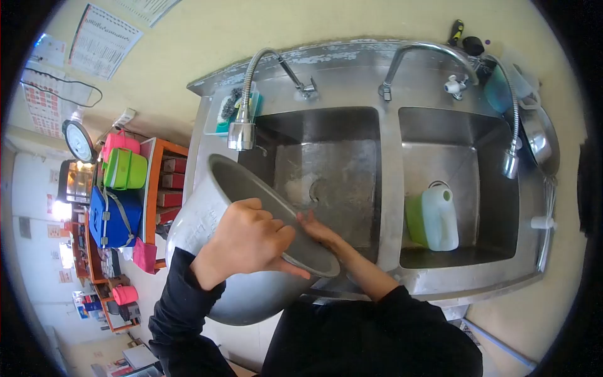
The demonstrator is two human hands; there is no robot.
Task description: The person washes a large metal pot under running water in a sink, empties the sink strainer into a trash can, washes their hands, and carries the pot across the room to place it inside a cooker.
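A large grey metal pot [254,305] is tilted on its side at the front left of the left sink basin [358,157], its mouth facing the basin. My left hand [251,242] is closed over the near part of its rim, thumb stretched along the edge. My right hand [317,229] reaches in from the right to the far side of the rim, fingers extended and partly hidden; whether they press on the metal is unclear. Some water or foam lies on the basin floor around the drain. A spray-head faucet [242,133] hangs above the pot's mouth.
In the right basin [496,188] stands a jug with green liquid [433,220]. A second hose faucet [510,163] hangs over that basin. A teal tray with scrubbers [229,113] sits at the back left. A metal bowl [540,141] leans at the right edge. Lunch bags [125,166] fill an orange shelf.
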